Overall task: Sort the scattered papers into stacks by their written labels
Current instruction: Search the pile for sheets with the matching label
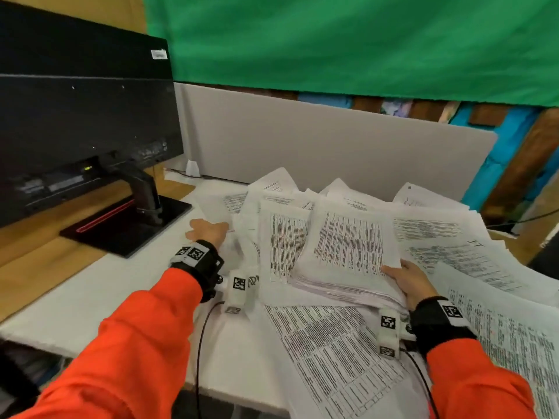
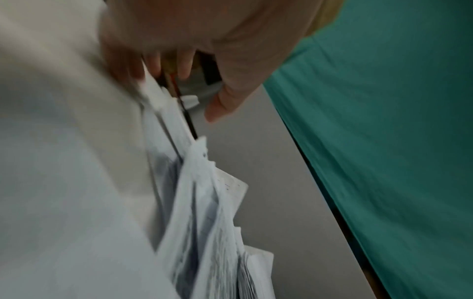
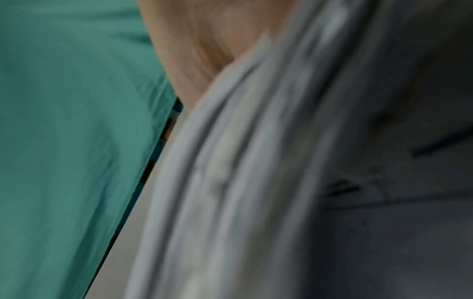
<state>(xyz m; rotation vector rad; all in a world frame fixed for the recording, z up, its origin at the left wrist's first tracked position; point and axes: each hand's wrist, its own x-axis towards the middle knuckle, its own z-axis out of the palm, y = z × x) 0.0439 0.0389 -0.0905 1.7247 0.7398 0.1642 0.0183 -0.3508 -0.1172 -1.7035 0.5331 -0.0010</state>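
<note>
Holding a thick bundle of printed sheets (image 1: pixel 348 252) by its near right corner, the right hand (image 1: pixel 406 281) carries most of the risk at this moment. Its grip is narrow: the thumb lies on top of the bundle and the other fingers go under it, out of sight. The bundle sits tilted on top of the scattered papers (image 1: pixel 332 358), which cover the right part of the white tabletop (image 1: pixel 99 300) and lean against the grey partition (image 1: pixel 302 140) behind.

The left hand (image 1: pixel 208 232) reaches to the left edge of the pile, near the base of the monitor (image 1: pixel 84 116). In the head view its fingers are hidden under the sheets; in the left wrist view they seem to go between loose sheets with the thumb apart, but the picture is blurred, so I cannot tell if it pinches one or only touches.

What could go wrong, in my judgement:
- The bundle is held at one corner only. If it is lifted so, the lower sheets may slide out and fan, and mix again with the pile.
- Sheets at the right side already hang over the tabletop edge; a push on the pile may send them to the floor.
- The written labels are hard to find. One handwritten mark shows on a sheet at the right, too small to read with certainty. A label covered by another sheet may lead to a wrong stack.
- No separate stack is visible yet, and the free tabletop is mostly at the left.
</note>
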